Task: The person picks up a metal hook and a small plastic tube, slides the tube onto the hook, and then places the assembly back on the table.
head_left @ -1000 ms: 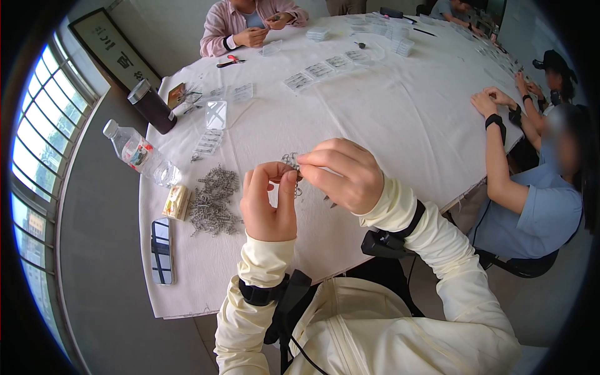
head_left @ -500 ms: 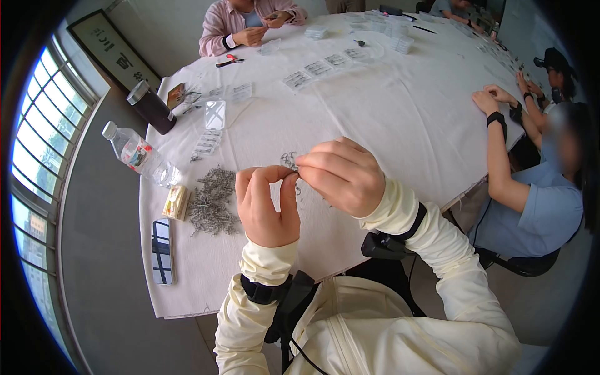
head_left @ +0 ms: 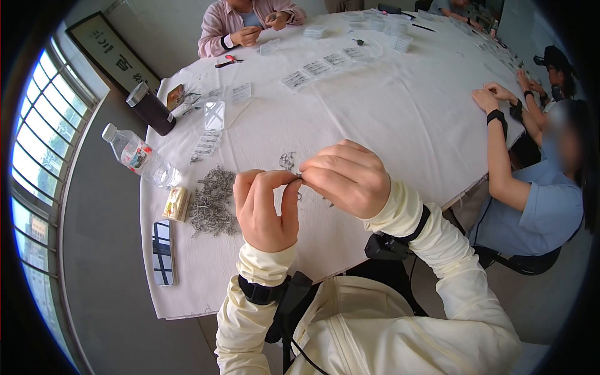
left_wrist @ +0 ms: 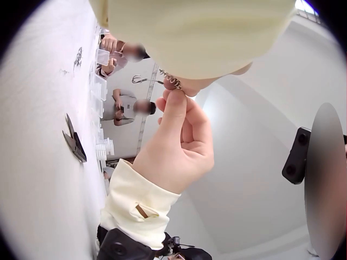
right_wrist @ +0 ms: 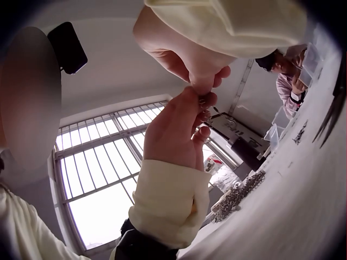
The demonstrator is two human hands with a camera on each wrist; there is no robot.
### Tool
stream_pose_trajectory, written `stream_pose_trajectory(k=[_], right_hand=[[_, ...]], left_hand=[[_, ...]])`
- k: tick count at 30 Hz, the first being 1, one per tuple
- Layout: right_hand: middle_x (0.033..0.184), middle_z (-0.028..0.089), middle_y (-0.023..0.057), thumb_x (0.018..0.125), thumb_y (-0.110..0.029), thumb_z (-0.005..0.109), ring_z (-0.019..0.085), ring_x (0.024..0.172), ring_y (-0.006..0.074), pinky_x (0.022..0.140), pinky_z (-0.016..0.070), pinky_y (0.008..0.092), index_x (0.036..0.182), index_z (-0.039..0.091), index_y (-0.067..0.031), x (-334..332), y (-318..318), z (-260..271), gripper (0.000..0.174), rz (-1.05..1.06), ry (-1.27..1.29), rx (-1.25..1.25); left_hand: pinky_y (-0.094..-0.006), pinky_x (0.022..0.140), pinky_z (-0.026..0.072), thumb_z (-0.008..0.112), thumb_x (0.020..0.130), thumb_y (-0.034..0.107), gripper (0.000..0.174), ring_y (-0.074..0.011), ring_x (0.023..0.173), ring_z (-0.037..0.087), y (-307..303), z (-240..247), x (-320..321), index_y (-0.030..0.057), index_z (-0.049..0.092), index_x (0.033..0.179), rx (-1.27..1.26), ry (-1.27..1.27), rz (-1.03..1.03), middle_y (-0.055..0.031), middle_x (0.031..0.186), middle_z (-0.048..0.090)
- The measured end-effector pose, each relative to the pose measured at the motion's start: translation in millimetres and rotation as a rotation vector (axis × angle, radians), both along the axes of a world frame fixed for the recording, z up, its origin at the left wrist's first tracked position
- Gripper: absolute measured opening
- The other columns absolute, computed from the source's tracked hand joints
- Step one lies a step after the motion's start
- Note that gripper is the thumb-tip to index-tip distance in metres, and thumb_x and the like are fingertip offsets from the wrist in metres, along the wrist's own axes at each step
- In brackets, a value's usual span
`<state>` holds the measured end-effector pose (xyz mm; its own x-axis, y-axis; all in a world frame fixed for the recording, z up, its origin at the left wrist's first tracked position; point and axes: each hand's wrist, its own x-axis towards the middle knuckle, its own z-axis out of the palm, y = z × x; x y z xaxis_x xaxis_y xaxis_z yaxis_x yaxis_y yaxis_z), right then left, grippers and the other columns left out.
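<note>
Close together above the table, both hands bring their fingertips together. The left hand pinches a small dark metal piece between thumb and index finger; its far end meets the pinched thumb and fingers of the right hand. In the left wrist view, a coiled spring and a wire with a multi-pronged hook stick out by the right hand. The right wrist view shows the left hand meeting the right hand. Small metal rings lie on the cloth beyond the hands.
Left of the hands are a pile of metal pieces, a phone, a small packet, a bottle and a dark flask. Pliers lie near the right hand. Clear trays lie farther off. Other people sit around.
The left hand has shifted slightly left and down, its index finger now arched over the thumb. The right hand has dipped slightly, and more of the rings beyond shows.
</note>
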<state>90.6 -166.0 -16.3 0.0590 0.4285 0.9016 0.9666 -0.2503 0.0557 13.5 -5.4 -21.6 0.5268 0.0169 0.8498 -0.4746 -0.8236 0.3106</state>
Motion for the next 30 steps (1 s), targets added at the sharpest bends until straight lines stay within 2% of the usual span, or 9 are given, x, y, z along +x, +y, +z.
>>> stream_pose_trajectory(k=[14, 17, 19, 22, 29, 30], right_hand=[[0.087, 0.068, 0.0059, 0.074, -0.009, 0.074, 0.067, 0.081, 0.0206, 0.073, 0.0540, 0.0309, 0.087, 0.067, -0.0031, 0.9, -2.1, -0.6, 0.016, 0.018, -0.002, 0.002], [0.087, 0.068, 0.0057, 0.073, -0.008, 0.074, 0.067, 0.081, 0.0208, 0.073, 0.0538, 0.0311, 0.088, 0.067, -0.0030, 0.9, -2.4, 0.1, 0.017, 0.003, -0.005, 0.003], [0.087, 0.068, 0.0057, 0.073, -0.008, 0.075, 0.067, 0.081, 0.0208, 0.073, 0.0538, 0.0313, 0.088, 0.067, -0.0029, 0.8, -0.9, -0.2, 0.018, 0.004, 0.006, 0.016], [0.088, 0.068, 0.0054, 0.072, -0.007, 0.076, 0.067, 0.082, 0.0209, 0.073, 0.0539, 0.0317, 0.089, 0.067, -0.0030, 1.3, 1.4, -2.4, 0.020, 0.009, 0.030, 0.036], [0.090, 0.068, 0.0050, 0.072, -0.007, 0.076, 0.066, 0.083, 0.0210, 0.074, 0.0538, 0.0321, 0.090, 0.067, -0.0036, -0.3, 5.0, -3.5, 0.020, 0.047, 0.100, 0.064], [0.090, 0.068, 0.0050, 0.072, -0.007, 0.076, 0.066, 0.083, 0.0210, 0.074, 0.0538, 0.0321, 0.090, 0.067, -0.0036, -0.7, 4.9, -3.0, 0.020, 0.047, 0.100, 0.064]], left_hand=[[-0.0349, 0.071, 0.0481, 0.071, 0.081, -0.003, 0.012, -0.0249, 0.079, 0.058, 0.2, 1.8, -1.7, 0.0024, 0.064, 0.089, 0.065, -0.048, 0.009, -0.0059, 0.082, 0.068], [-0.0335, 0.071, 0.0472, 0.074, 0.078, -0.002, 0.017, -0.0246, 0.079, 0.057, -0.1, 2.0, -1.8, 0.0051, 0.066, 0.090, 0.030, -0.024, -0.031, -0.0027, 0.086, 0.068], [-0.0333, 0.071, 0.0472, 0.072, 0.079, -0.003, 0.016, -0.0239, 0.080, 0.058, -2.2, 3.0, -3.8, 0.0039, 0.066, 0.091, -0.151, 0.087, -0.079, -0.0034, 0.087, 0.069], [-0.0329, 0.070, 0.0466, 0.070, 0.080, -0.004, 0.014, -0.0229, 0.081, 0.057, -1.0, 2.4, -3.2, 0.0026, 0.065, 0.092, -0.244, 0.153, -0.122, -0.0043, 0.088, 0.068], [-0.0324, 0.069, 0.0451, 0.067, 0.083, -0.004, 0.012, -0.0227, 0.081, 0.056, -0.5, -2.9, -0.9, 0.0014, 0.062, 0.093, -0.251, 0.146, -0.116, -0.0056, 0.088, 0.066], [-0.0304, 0.072, 0.0446, 0.063, 0.088, -0.002, 0.008, -0.0194, 0.080, 0.054, -0.3, -3.9, -1.1, 0.0006, 0.060, 0.095, -0.244, 0.156, -0.117, -0.0065, 0.088, 0.064]])
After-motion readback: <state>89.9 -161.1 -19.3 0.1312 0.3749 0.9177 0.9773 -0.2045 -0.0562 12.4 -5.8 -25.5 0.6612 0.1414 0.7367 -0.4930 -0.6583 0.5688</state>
